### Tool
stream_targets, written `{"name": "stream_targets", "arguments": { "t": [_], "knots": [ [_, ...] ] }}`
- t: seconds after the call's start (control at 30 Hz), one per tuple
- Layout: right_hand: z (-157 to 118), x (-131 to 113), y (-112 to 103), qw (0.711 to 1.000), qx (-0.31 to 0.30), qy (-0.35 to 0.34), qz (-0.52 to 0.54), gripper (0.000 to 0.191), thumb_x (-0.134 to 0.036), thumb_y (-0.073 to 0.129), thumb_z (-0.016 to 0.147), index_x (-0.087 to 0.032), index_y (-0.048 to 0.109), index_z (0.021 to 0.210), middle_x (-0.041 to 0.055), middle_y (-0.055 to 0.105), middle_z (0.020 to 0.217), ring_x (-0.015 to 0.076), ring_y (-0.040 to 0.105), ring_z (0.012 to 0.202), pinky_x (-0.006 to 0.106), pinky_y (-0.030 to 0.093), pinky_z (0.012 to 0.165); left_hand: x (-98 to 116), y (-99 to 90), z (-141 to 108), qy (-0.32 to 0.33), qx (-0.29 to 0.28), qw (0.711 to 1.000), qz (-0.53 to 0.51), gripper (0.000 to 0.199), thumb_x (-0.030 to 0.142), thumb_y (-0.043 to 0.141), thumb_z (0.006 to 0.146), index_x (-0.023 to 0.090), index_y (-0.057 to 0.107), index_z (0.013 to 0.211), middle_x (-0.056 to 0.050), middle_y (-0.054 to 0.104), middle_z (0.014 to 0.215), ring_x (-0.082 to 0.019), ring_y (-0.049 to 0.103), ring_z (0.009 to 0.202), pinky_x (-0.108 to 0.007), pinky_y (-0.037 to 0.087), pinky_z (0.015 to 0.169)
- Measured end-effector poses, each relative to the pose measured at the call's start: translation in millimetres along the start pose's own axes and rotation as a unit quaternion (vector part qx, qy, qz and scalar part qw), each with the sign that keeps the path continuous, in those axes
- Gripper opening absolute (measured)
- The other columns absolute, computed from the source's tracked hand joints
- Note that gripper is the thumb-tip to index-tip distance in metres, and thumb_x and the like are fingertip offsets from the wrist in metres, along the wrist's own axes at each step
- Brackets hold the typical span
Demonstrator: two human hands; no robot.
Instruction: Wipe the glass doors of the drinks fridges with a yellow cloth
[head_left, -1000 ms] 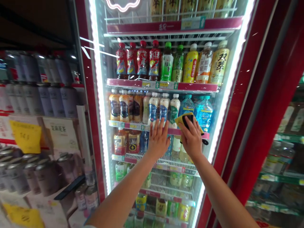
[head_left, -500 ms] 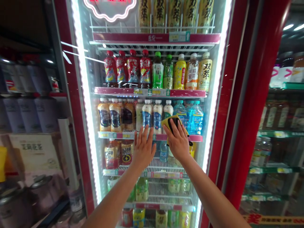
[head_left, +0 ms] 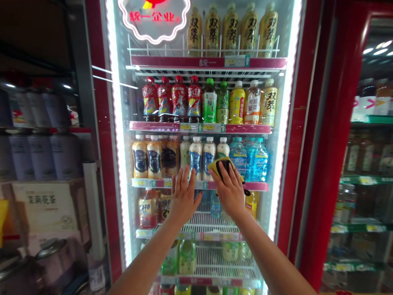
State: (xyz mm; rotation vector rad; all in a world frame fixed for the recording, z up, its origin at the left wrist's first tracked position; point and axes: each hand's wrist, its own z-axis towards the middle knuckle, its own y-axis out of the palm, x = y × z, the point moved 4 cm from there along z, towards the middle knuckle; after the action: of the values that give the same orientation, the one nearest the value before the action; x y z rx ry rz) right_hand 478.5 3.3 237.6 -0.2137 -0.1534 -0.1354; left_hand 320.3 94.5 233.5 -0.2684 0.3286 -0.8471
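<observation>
A glass-fronted drinks fridge with a red frame (head_left: 102,172) and bright light strips fills the middle of the view. My right hand (head_left: 231,191) lies over a folded yellow and black cloth (head_left: 221,164), its fingers on top, apparently pressing it to the glass. Part of the cloth is hidden under the palm. To the left of it, my left hand (head_left: 183,196) is spread flat with nothing in it, seemingly against the glass. Behind the hands stand white-capped bottles (head_left: 195,157) and blue bottles (head_left: 260,162) on a shelf (head_left: 159,183).
Red-capped bottles (head_left: 179,98) and tall gold bottles (head_left: 231,30) stand on higher shelves. A glowing sign (head_left: 155,18) hangs upper left. On the left are lilac containers (head_left: 63,151) and a pale box (head_left: 46,203). Another red fridge (head_left: 340,123) stands at right.
The view has tilted up a little, so more of the sign and top shelf shows. Both hands stay at nearly the same place in view, slightly higher against the shelves.
</observation>
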Motion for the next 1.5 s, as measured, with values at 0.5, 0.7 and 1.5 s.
{"name": "stream_targets", "arguments": {
  "t": [0.5,0.7,1.5],
  "knots": [
    [18.0,-35.2,16.9,1.000,-0.027,-0.001,-0.015,0.073,-0.012,0.053,0.098,-0.038,0.030,0.163,0.0007,0.035,0.168,0.0315,0.028,0.157,0.055,0.037,0.124,-40.6,-12.1,-10.3,-0.003,0.005,1.000,0.008,0.092,0.036,0.059,0.097,0.020,0.001,0.167,-0.019,0.022,0.171,-0.039,0.022,0.158,-0.063,0.023,0.126],
    [2.1,-16.5,2.5,1.000,-0.001,-0.001,-0.013,0.082,-0.009,0.050,0.099,-0.042,0.012,0.165,0.0005,0.031,0.170,0.0311,0.029,0.157,0.056,0.039,0.122,-57.0,-14.8,-18.6,0.004,0.010,1.000,-0.002,0.090,0.039,0.056,0.099,0.021,0.000,0.167,-0.019,0.023,0.171,-0.038,0.021,0.158,-0.063,0.021,0.127],
    [30.0,-94.8,40.0,0.999,-0.042,-0.026,-0.017,0.072,-0.013,0.053,0.098,-0.036,0.030,0.163,0.0025,0.035,0.168,0.0309,0.027,0.157,0.055,0.032,0.125,-96.6,-32.7,-34.5,-0.003,-0.003,0.999,0.032,0.091,0.039,0.060,0.097,0.019,0.004,0.167,-0.019,0.029,0.169,-0.035,0.022,0.159,-0.058,0.023,0.128]
  ]
}}
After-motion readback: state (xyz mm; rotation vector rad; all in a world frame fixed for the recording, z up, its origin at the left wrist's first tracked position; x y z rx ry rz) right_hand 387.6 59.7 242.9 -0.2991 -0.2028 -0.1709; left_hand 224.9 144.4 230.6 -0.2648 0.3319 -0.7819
